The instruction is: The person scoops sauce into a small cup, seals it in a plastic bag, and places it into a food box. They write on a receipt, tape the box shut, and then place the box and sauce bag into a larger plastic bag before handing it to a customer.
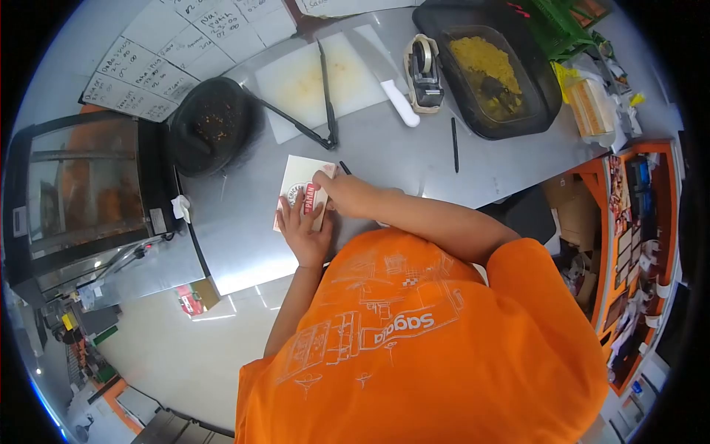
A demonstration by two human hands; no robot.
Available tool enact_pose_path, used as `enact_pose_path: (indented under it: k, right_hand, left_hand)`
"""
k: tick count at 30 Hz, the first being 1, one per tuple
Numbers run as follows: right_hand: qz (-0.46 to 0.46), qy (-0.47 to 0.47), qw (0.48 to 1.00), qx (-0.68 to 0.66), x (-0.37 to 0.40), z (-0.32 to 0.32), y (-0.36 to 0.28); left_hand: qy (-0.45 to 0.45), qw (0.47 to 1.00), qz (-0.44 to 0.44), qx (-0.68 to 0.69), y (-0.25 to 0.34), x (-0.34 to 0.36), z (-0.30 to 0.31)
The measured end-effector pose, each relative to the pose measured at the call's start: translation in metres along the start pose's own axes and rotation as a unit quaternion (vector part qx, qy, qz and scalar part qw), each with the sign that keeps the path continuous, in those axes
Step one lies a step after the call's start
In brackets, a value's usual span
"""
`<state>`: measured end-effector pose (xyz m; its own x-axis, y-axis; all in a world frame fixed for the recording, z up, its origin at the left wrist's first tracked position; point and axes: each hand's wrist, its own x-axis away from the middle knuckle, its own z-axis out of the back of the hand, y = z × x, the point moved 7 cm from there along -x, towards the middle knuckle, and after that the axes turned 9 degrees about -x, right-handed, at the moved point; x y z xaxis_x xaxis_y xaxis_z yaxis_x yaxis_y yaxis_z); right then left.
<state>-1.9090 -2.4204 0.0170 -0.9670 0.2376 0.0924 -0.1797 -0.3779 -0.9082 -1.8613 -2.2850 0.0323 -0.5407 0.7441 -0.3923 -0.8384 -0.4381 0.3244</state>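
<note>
A small white food box with a red label and dark round print is at the metal worktop's near edge, in both my hands. My left hand has its fingers spread over the printed face, with the thumb along the side nearest me. Curled at the upper right edge, my right hand grips the box; its fingertips are partly hidden. A thin black pen lies just beyond my right knuckles. Black tongs rest open across a stained white cutting board, beside a white-handled knife.
A black mortar with reddish bits stands at left, near a glass display cabinet. A tape dispenser, a black marker and a tray of yellow food occupy the right side. Handwritten sheets line the back.
</note>
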Motion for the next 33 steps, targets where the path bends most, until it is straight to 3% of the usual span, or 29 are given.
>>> enact_pose_path:
  k: [4, 8, 11, 13, 17, 20, 22, 23, 25, 28, 31, 33]
  right_hand:
    - [-0.009, -0.048, 0.986, 0.162, 0.000, 0.007, -0.014]
    - [-0.033, -0.011, 0.985, 0.167, 0.008, 0.048, -0.022]
    - [-0.007, 0.073, 0.990, 0.122, 0.051, 0.096, -0.022]
    - [-0.022, 0.007, 0.970, 0.241, 0.077, 0.090, -0.003]
    - [-0.054, -0.061, 0.970, 0.227, 0.109, 0.073, 0.036]
    - [-0.088, 0.026, 0.985, 0.145, 0.144, 0.071, 0.025]
    - [-0.049, 0.231, 0.962, 0.140, 0.170, 0.083, 0.017]
    - [-0.053, 0.236, 0.960, 0.142, 0.179, 0.075, 0.022]
    - [-0.023, 0.229, 0.966, 0.121, 0.195, 0.048, 0.039]
    - [-0.054, 0.243, 0.954, 0.165, 0.197, 0.025, 0.069]
    - [-0.049, 0.262, 0.937, 0.225, 0.192, 0.032, 0.047]
    - [-0.044, 0.278, 0.929, 0.241, 0.194, 0.037, 0.036]
  left_hand:
    - [-0.024, 1.000, -0.015, -0.009, 0.007, -0.002, 0.005]
    - [0.002, 1.000, 0.010, -0.028, 0.008, -0.012, 0.005]
    - [0.011, 0.999, 0.028, -0.038, 0.008, -0.015, 0.005]
    - [0.007, 0.999, 0.031, -0.038, 0.009, -0.021, 0.006]
    - [0.023, 0.998, 0.009, -0.054, 0.024, -0.033, 0.014]
    - [0.015, 0.999, -0.033, 0.009, 0.053, -0.024, 0.026]
    - [-0.026, 0.981, -0.152, 0.114, 0.079, -0.011, 0.023]
    - [-0.027, 0.980, -0.158, 0.119, 0.083, -0.007, 0.018]
    - [-0.201, 0.939, -0.134, 0.245, 0.097, 0.002, -0.005]
    - [-0.197, 0.933, -0.095, 0.287, 0.102, -0.009, -0.007]
    - [-0.254, 0.919, -0.166, 0.253, 0.119, -0.007, -0.032]
    - [-0.224, 0.923, -0.213, 0.229, 0.133, 0.000, -0.035]
